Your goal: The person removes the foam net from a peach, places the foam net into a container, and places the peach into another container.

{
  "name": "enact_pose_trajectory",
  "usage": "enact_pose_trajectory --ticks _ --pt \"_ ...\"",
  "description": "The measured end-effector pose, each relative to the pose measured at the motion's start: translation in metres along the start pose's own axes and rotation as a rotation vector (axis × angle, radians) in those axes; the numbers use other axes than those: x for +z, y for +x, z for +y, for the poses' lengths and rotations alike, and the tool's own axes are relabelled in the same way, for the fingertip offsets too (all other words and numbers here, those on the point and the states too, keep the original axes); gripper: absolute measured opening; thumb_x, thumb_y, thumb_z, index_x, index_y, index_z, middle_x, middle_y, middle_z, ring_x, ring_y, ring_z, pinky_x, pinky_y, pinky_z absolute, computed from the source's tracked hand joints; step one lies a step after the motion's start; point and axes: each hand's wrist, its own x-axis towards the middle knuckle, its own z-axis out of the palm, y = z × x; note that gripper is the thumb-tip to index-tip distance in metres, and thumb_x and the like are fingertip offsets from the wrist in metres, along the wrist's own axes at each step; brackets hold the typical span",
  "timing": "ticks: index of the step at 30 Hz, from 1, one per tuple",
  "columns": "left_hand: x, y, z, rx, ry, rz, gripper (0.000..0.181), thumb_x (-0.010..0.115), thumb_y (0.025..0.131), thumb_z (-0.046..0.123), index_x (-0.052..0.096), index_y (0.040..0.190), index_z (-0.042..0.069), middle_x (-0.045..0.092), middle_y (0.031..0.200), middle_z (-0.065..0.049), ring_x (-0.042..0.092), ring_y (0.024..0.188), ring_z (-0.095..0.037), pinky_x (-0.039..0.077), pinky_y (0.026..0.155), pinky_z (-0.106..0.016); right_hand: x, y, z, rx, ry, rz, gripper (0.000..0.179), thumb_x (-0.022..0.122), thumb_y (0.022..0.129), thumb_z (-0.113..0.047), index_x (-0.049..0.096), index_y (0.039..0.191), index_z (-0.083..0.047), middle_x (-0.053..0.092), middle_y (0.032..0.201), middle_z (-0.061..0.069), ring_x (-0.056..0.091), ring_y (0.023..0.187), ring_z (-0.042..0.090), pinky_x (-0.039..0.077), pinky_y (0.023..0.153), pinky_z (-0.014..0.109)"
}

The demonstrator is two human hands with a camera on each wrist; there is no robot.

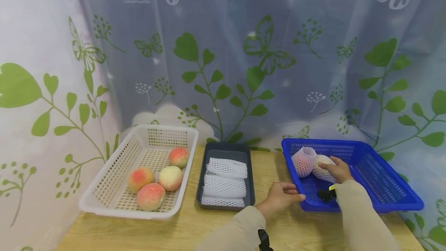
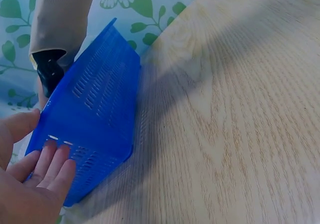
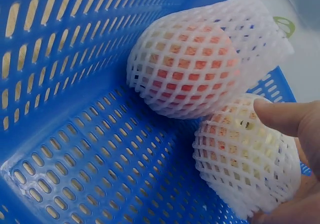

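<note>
My right hand (image 1: 338, 169) reaches into the blue basket (image 1: 383, 189) and grips a pale peach in a white foam net (image 3: 245, 154). Its thumb lies on the upper side; the fingers are partly hidden at the far side. Against it, on the basket's left, rests a redder peach in a foam net (image 3: 187, 67), whose loose net end stretches past the fruit. My left hand (image 1: 280, 198) holds the basket's near left corner, the thumb at the rim and the other fingers against the outer wall (image 2: 92, 119).
A white basket (image 1: 88, 200) with several bare peaches (image 1: 151, 196) stands at the left. Between the two baskets a dark grey tray (image 1: 226, 148) holds several white foam nets (image 1: 224, 185). All stand on a wooden table (image 1: 188, 229) before a patterned curtain (image 1: 223, 69).
</note>
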Motion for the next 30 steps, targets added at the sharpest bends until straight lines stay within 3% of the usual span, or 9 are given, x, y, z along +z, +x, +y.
enact_pose_trajectory --ticks 7,14,19,23,30 --pt "0.001 0.002 -0.002 -0.040 -0.055 0.029 0.024 0.080 0.076 0.003 0.068 0.096 0.002 0.066 0.081 -0.001 0.063 0.074 -0.012 0.056 0.067 -0.029 0.008 0.000 0.000 -0.022 -0.078 0.040 0.080 0.061 0.087 -0.021 0.018 0.144 0.014 0.021 0.145 0.040 0.026 0.131 0.054 0.026 0.109 0.060" --pt "0.003 0.002 0.001 -0.062 -0.126 0.012 0.023 0.077 0.076 -0.002 0.065 0.095 0.001 0.064 0.079 -0.002 0.062 0.070 -0.013 0.057 0.067 -0.030 0.007 0.002 0.004 -0.024 -0.002 0.054 0.080 0.064 0.086 -0.021 0.018 0.141 0.017 0.023 0.142 0.040 0.029 0.128 0.052 0.028 0.108 0.059" --pt "0.005 0.001 0.003 -0.068 -0.135 0.019 0.022 0.076 0.076 -0.004 0.064 0.094 0.001 0.064 0.078 -0.002 0.062 0.068 -0.013 0.057 0.066 -0.031 0.006 0.005 0.004 0.020 -0.032 0.000 0.093 0.068 0.084 -0.028 0.011 0.147 0.010 0.019 0.146 0.039 0.027 0.131 0.053 0.028 0.108 0.060" --pt "0.007 0.001 0.002 -0.071 -0.147 0.021 0.022 0.076 0.076 -0.006 0.063 0.092 0.001 0.063 0.076 -0.002 0.061 0.067 -0.013 0.058 0.066 -0.032 0.004 0.009 0.009 -0.005 -0.065 -0.045 0.084 0.069 0.083 -0.028 0.024 0.141 0.013 0.033 0.135 0.039 0.039 0.118 0.050 0.038 0.097 0.060" --pt "0.009 0.002 0.002 -0.086 -0.155 0.029 0.023 0.076 0.075 -0.006 0.063 0.093 0.001 0.064 0.077 -0.003 0.063 0.068 -0.014 0.058 0.068 -0.033 0.004 0.011 0.012 0.003 -0.038 -0.046 0.088 0.069 0.083 -0.027 0.018 0.143 0.014 0.032 0.135 0.039 0.038 0.118 0.050 0.038 0.098 0.059"
